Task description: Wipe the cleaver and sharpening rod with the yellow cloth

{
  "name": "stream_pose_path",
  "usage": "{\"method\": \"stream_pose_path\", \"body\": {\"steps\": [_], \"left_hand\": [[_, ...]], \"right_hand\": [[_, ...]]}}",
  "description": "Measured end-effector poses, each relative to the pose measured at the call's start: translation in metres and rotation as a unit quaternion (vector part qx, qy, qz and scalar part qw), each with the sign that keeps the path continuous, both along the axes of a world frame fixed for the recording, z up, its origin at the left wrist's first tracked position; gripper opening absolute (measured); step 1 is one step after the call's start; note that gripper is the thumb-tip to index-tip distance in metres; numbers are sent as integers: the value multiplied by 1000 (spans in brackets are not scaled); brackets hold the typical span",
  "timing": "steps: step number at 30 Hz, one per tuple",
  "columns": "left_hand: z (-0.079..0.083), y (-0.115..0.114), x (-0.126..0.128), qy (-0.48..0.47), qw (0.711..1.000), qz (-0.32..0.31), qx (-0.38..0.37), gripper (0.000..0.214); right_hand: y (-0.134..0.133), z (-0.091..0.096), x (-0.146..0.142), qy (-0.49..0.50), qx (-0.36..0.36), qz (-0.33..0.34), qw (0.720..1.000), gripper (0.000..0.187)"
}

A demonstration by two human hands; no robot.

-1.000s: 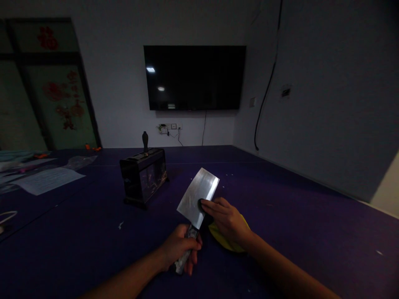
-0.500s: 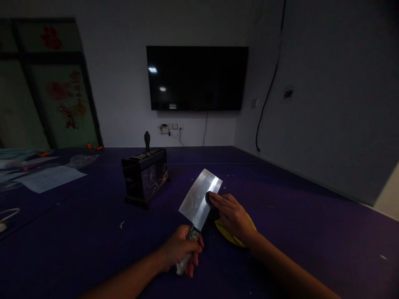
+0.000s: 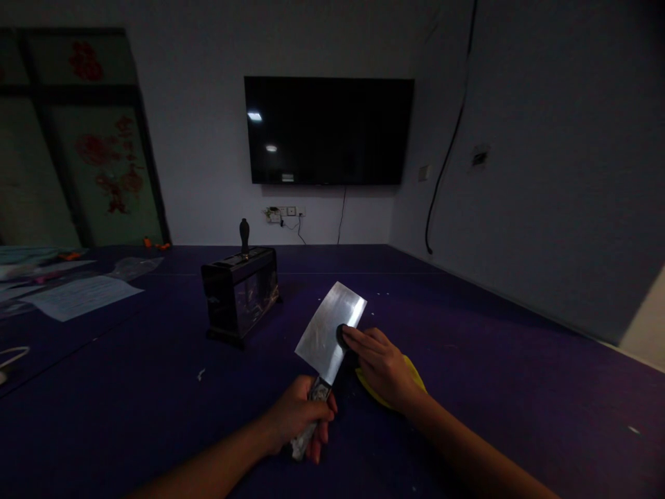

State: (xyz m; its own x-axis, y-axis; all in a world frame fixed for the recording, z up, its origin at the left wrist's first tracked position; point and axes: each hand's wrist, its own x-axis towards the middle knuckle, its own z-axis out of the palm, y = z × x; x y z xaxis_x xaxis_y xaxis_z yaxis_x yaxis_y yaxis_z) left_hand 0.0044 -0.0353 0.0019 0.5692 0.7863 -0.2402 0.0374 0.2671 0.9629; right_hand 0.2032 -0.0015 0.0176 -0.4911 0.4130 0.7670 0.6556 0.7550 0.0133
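A cleaver [image 3: 328, 333] with a broad shiny blade is tilted up over the purple surface, its blade pointing away from me. My left hand [image 3: 306, 419] is wrapped round its pale, patterned handle. With bunched fingers, my right hand [image 3: 382, 364] presses a small dark round piece [image 3: 341, 337] to the blade's right side, near its edge. What that piece is made of cannot be made out. Behind and below my right hand lies something yellow [image 3: 415, 372], mostly covered by the hand.
A black knife block-like box [image 3: 242, 294] with a dark handle on top stands left of the cleaver. Papers [image 3: 86, 298] and plastic wrap [image 3: 136, 267] lie at the far left. A television [image 3: 330, 132] hangs on the wall, and a cable [image 3: 447, 163] runs down at right.
The round piece under my right fingers has shifted slightly down and left along the blade. The cleaver and both hands have moved slightly left in the view.
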Motion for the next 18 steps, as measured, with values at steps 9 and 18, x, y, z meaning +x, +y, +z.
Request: {"method": "stream_pose_path", "body": {"steps": [9, 18], "left_hand": [[-6, 5, -1, 6, 1000, -8, 4, 23], [-6, 6, -1, 14, 1000, -15, 2, 24]], "right_hand": [[-4, -2, -7, -38, 27, 0, 999, 48], [-5, 0, -2, -42, 33, 8, 999, 47]]}}
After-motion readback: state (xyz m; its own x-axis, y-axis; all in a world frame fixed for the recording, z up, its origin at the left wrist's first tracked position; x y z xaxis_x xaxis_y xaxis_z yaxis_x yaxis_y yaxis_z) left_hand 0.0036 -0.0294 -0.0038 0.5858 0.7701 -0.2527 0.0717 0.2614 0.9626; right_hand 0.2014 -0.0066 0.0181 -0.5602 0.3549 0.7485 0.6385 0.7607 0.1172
